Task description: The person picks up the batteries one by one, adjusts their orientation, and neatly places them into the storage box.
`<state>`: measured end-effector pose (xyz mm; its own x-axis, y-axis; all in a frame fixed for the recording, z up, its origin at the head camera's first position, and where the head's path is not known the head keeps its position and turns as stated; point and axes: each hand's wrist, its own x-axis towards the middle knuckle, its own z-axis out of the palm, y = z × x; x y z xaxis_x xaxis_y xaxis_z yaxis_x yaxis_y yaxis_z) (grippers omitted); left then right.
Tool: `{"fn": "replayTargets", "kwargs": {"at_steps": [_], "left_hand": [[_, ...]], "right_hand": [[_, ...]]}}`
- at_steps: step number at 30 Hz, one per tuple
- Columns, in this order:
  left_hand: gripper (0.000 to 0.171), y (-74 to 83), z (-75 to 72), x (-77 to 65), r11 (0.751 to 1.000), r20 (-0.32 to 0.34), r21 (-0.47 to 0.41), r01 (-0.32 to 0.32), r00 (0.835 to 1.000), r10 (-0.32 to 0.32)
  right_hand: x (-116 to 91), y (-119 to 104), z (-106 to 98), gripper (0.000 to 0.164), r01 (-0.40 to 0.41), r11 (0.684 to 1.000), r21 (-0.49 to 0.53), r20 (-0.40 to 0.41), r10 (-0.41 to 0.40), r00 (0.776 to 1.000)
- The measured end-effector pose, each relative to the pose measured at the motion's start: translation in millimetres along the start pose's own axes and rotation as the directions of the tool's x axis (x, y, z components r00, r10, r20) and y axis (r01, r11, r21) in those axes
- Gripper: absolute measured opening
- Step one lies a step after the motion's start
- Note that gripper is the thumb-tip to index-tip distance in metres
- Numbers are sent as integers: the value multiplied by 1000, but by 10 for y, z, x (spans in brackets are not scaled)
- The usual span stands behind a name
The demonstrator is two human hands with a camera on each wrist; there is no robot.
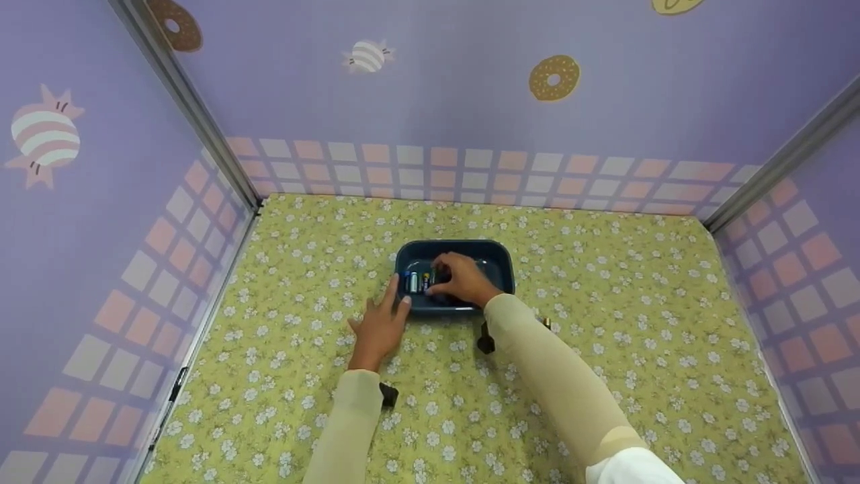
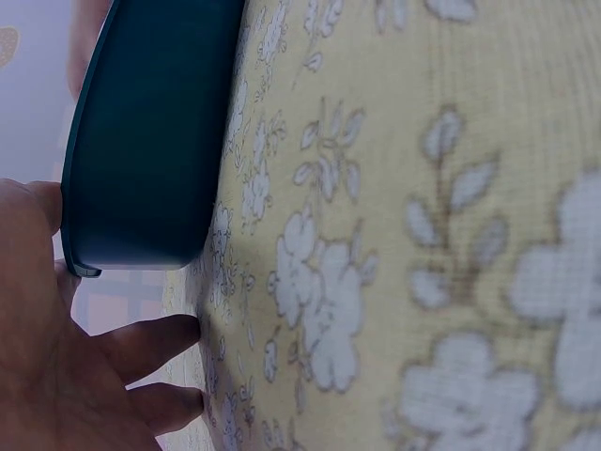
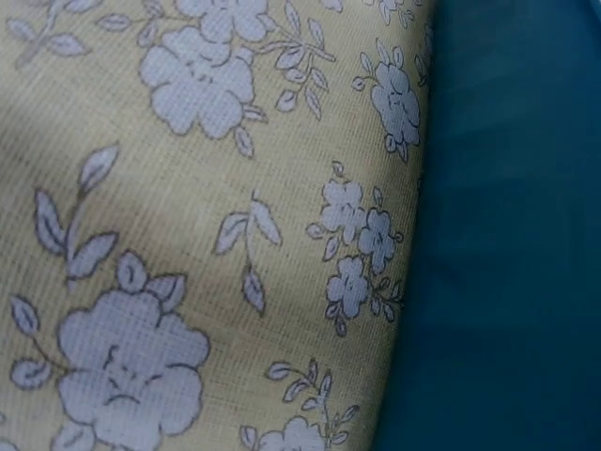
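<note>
Dark-blue tray (image 1: 443,311), near left corner: left hand (image 1: 380,326), fingers spread, touching. Inside, toward its left edge: small cylinders (image 1: 413,282), likely light, stiff, prone to roll, best pinched mid-length; beside them, right hand (image 1: 462,277), fingers bent, hold unclear

1. Right hand's grip (image 1: 463,279): its fingers hide whatever lies between them.
2. Cylinders (image 1: 413,282) in the tub (image 1: 498,269): markings too small to read.
3. Gold-coloured thing (image 1: 547,323) by the right sleeve (image 1: 537,356): partly covered.
4. Left hand's grip (image 2: 56,357): cut off at the left wrist view's edge.
</note>
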<state>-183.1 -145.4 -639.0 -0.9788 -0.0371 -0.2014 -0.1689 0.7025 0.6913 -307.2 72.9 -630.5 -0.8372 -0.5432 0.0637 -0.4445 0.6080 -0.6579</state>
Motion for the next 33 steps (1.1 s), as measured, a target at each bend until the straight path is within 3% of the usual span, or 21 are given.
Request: {"fn": "replayTargets", "kwargs": {"at_steps": [23, 33], "left_hand": [[63, 11, 2, 8, 1000, -9, 18, 1, 1000, -1], [63, -3, 11, 5, 1000, -11, 27, -5, 1000, 5]], "right_hand": [[63, 72, 98, 55, -12, 998, -57, 17, 13, 1000], [52, 47, 102, 59, -51, 991, -121, 39, 56, 998]]}}
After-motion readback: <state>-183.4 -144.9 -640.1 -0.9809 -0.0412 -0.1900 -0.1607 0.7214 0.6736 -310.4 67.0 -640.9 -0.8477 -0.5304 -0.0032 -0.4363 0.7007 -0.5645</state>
